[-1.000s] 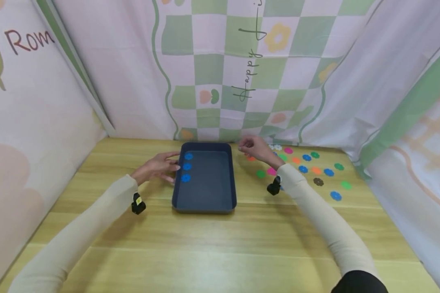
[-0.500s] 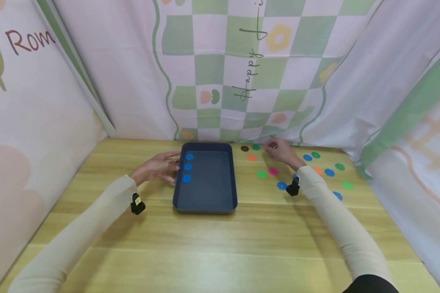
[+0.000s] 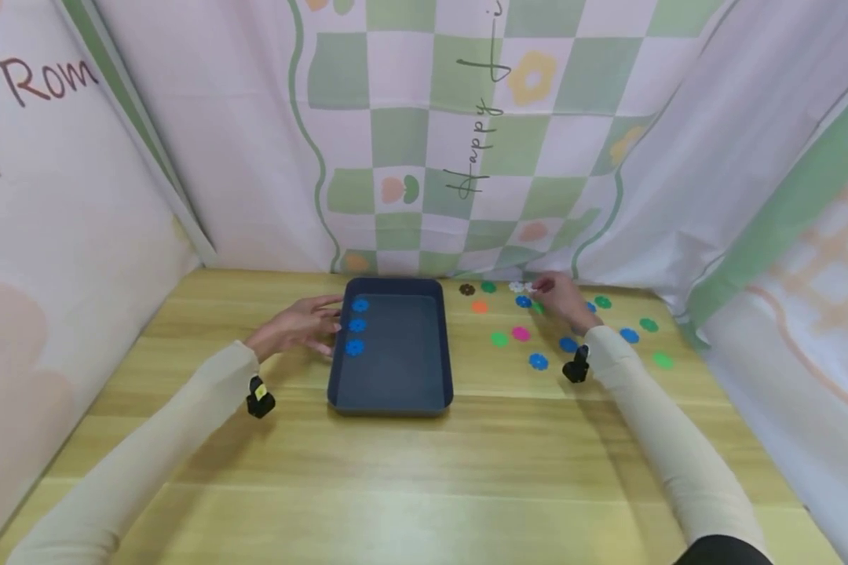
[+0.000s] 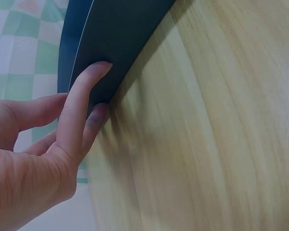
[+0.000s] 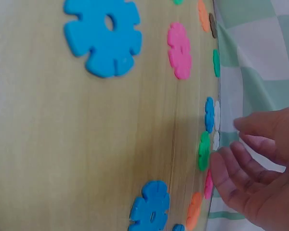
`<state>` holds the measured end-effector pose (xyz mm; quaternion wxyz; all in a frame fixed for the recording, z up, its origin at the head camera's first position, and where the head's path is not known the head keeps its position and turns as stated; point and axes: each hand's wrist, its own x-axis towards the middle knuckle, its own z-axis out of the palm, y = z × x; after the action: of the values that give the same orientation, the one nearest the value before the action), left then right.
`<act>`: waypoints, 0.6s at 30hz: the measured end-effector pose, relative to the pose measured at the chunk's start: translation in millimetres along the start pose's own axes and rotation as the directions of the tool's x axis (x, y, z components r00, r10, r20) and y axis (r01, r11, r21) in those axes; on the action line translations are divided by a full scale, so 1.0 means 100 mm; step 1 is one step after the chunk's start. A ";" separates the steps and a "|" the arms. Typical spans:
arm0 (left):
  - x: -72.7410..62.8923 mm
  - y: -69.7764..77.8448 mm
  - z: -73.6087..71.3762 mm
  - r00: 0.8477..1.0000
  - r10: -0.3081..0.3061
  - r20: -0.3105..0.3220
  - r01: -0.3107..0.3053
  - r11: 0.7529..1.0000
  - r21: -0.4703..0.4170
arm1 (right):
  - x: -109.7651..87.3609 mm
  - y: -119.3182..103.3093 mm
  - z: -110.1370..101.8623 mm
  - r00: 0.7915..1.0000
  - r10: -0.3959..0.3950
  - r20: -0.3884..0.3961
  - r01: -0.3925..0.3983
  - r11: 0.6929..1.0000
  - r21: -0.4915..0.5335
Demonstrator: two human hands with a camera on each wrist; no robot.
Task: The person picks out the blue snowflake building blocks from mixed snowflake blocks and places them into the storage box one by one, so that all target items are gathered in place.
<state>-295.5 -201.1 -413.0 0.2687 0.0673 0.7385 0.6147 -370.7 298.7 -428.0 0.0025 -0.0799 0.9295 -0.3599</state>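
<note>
A dark blue-grey tray [image 3: 403, 369] lies on the wooden table, with three blue flower-shaped plastic pieces [image 3: 356, 325] in a column along its left inside. My left hand [image 3: 295, 326] touches the tray's left side; its fingers rest loosely on the outer wall in the left wrist view. At the back right, my right hand [image 3: 564, 300] hovers right beside two white flower pieces [image 3: 516, 287], thumb and fingertips apart. The right wrist view shows nothing between those fingers, with a green piece [image 5: 203, 151] and a blue piece [image 5: 209, 114] close to the fingertips.
Several more flower pieces in blue, green, pink, orange and brown are scattered right of the tray, including a pink piece [image 3: 520, 333] and a brown piece [image 3: 467, 289]. A patterned curtain [image 3: 459, 141] hangs at the table's back edge.
My right hand has moved rightward from near the tray's back right corner to the white pieces, uncovering the brown and dark green pieces. My left hand has stayed at the tray.
</note>
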 end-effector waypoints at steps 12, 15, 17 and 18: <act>-0.01 0.00 -0.02 1.000 -0.015 0.004 0.015 1.000 0.012 | 0.07 -0.01 0.03 0.995 -0.032 0.095 0.040 0.996 -0.075; 0.01 0.03 -0.01 1.000 -0.027 -0.002 0.027 0.999 0.029 | 0.08 -0.04 0.02 0.990 -0.067 0.126 0.084 0.987 -0.137; 0.02 0.05 0.01 0.999 -0.038 -0.006 0.038 0.999 0.038 | 0.09 -0.06 0.01 0.987 -0.088 0.135 0.110 0.980 -0.165; 0.04 0.06 0.02 0.999 -0.046 -0.010 0.046 0.998 0.038 | 0.09 -0.08 0.01 0.986 -0.095 0.138 0.119 0.978 -0.173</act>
<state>-299.0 -196.9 -409.1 0.2779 0.0527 0.7528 0.5943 -378.0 291.5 -423.0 0.0359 -0.1530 0.9506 -0.2677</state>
